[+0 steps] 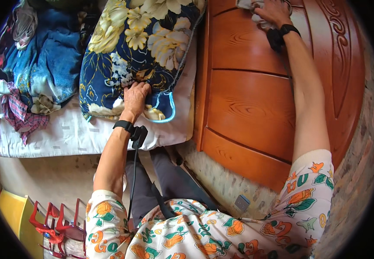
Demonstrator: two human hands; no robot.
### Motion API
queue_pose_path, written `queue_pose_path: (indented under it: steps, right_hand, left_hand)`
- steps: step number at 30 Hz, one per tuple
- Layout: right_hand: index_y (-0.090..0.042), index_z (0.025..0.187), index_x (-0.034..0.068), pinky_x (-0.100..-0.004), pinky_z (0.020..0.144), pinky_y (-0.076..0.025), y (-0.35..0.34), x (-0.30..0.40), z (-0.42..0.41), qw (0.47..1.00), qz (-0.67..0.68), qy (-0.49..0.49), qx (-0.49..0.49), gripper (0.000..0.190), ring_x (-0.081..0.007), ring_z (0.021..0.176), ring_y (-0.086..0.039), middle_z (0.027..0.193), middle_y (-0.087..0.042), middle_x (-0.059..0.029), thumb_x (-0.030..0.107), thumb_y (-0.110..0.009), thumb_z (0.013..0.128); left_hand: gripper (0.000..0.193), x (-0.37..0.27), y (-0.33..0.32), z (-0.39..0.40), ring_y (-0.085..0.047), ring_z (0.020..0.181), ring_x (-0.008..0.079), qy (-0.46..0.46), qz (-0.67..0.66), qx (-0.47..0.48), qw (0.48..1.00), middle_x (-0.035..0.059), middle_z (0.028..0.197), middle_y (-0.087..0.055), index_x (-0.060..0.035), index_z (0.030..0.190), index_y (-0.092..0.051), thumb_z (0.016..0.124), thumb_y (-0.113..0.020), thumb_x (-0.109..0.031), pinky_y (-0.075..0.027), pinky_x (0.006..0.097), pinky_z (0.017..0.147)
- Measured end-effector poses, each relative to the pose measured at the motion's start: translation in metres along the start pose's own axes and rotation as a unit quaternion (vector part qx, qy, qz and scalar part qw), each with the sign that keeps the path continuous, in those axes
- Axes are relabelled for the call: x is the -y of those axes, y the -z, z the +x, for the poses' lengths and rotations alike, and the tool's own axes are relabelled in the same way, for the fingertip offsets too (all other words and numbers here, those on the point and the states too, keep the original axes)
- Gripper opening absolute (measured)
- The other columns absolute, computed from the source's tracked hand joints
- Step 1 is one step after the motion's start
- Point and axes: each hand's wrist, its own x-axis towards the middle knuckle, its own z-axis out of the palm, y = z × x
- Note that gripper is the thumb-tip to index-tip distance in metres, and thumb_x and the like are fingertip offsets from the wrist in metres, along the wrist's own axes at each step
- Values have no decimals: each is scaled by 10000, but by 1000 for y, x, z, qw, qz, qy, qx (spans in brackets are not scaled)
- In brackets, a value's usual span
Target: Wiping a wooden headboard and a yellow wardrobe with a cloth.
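Observation:
My left hand (135,98) leans on a folded dark-blue blanket (106,61) printed with large cream and yellow flowers. Its fingers are slightly curled on the fabric, near a light-blue-trimmed corner. At the top right, my right hand (274,13) grips a pale cloth (262,20) and presses it against the carved wooden headboard (245,100). Part of the cloth is hidden under the fingers and cut off by the picture's top edge. Both wrists wear black straps with small black devices and cables.
A mattress with a white sheet (86,137) carries the blanket, blue denim clothing (55,58) and a plaid cloth (18,106). Red chairs (67,226) and a yellow cabinet (13,210) stand at lower left. A wall socket (242,203) sits below the headboard.

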Motion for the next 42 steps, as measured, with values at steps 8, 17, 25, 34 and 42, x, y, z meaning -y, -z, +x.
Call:
queue_pose_path:
  steps: [8,17,25,34,42]
  right_hand:
    - [-468,1301,129,-456,1017,-309,-101,108,20,989,57,126,57,630,-298,1168,-508,1193,-591,-153,373,-609,737]
    - [-322,1416,66,-408,1037,-263,-127,166,-24,981,112,106,118,819,-310,1205,-449,1263,-535,-175,359,-659,730]
    - [-410,1327,28,-440,958,-324,-123,192,-185,975,177,122,65,772,-316,1053,-508,1039,-599,-182,303,-720,676]
    - [-451,1277,15,-418,943,-311,-100,215,-361,959,174,128,184,672,-315,1078,-476,1101,-556,-196,224,-697,688]
    - [-644,988,49,-421,905,-333,-70,214,-388,932,172,176,267,344,-289,1014,-547,972,-664,-139,248,-637,707]
  left_hand:
    - [369,-5,0,7,-547,918,246,-32,-29,37,998,-3,853,-552,-184,856,-545,573,-658,25,-392,427,700]
    - [249,-9,3,15,-548,899,252,-26,-53,45,997,10,824,-558,-169,807,-552,634,-609,1,-387,418,722]
    - [295,1,-4,10,-551,924,250,-45,-57,36,997,0,839,-564,-185,828,-558,607,-646,-11,-391,453,782]
    - [380,-9,3,-3,-544,952,244,-71,-31,40,996,-1,893,-559,-189,883,-561,572,-688,-10,-398,436,762]
    - [328,-9,-3,-12,-530,946,233,-100,-33,-22,994,4,874,-532,-200,859,-548,610,-652,-14,-370,405,783]
